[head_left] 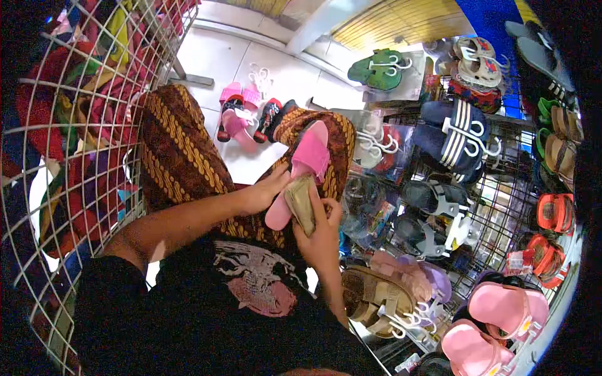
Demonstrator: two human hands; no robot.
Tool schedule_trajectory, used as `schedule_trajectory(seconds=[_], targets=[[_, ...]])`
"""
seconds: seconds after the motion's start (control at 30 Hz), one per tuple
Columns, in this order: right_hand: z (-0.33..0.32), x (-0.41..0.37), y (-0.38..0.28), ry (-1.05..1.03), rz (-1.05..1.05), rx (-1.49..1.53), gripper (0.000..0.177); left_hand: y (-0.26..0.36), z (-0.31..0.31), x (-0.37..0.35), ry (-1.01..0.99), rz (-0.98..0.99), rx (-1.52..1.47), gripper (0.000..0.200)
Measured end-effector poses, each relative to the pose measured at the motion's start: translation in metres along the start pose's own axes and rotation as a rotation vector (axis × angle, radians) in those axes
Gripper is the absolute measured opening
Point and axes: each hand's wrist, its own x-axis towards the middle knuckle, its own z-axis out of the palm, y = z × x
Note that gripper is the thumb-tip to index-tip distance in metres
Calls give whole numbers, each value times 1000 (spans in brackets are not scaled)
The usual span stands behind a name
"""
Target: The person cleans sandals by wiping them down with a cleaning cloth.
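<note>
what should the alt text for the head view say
A seated person in batik trousers holds a tan sandal in the right hand against a pink slide sandal lying along the knee, the left hand touching it. A wire rack of hung sandals stands to the right, and more pink sandals lie on the floor.

Black short-sleeved T-shirt (188, 319) with a pink and grey-white print (257, 282) on the chest; brown batik skirt (175, 150) with golden patterned bands.
</note>
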Motion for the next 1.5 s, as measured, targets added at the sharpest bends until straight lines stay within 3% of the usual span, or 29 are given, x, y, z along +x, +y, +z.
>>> schedule_trajectory(seconds=[0.1, 0.13, 0.23, 0.27, 0.37, 0.4, 0.47, 0.53, 0.63, 0.67, 0.77, 0.9, 1.07, 1.2, 1.3, 1.43, 1.5], targets=[[6, 0, 0, 109, -33, 15, 79, 54, 17, -13, -42, -14, -105, 72], [6, -2, -1, 113, -34, 33, 76, 36, 7, -13, -5, -45, -21, 71], [2, 1, -4, 111, -75, 83, 71, 81, 15, -21, -57, 24, 177, 74], [0, -3, -3, 99, -85, 93, 70, 88, 17, -25, -40, -66, 133, 79], [-5, -4, -3, 56, -121, 85, 72, 89, 16, -26, -34, -112, -476, 83], [-5, -4, -3, 32, -130, 67, 72, 80, 16, -24, 20, -15, -623, 70], [-4, -5, 0, -26, -141, 43, 72, 64, -3, -22, -168, 56, -1058, 59], [-2, -8, 2, -89, -139, 40, 70, 96, -5, -23, -13, -26, -1118, 62], [-2, -11, 0, -175, -218, -98, 68, 138, 3, -16, 118, -24, -988, 65], [2, -10, 3, -165, -197, -98, 67, 136, -2, -16, 54, -22, -994, 68], [16, -3, -2, 38, -119, 15, 69, 124, -4, -16, 189, -66, -926, 72], [14, -3, -18, -107, -516, -141, 68, 127, -6, -15, 60, -21, -911, 77], [5, 6, -3, 36, -316, -175, 60, 123, -11, -13, 123, -76, -1003, 75], [13, 1, -14, -77, -500, -181, 63, 118, -10, -10, 157, -79, -942, 76], [0, -2, -8, -235, -447, -83, 67, 118, -8, -14, 152, -49, -987, 76], [14, -1, -18, -9, -410, -214, 69, 125, -5, -13, 129, -37, -905, 73], [31, -5, -1, -70, -382, -156, 67, 126, -7, -10, 112, -46, -901, 71]])
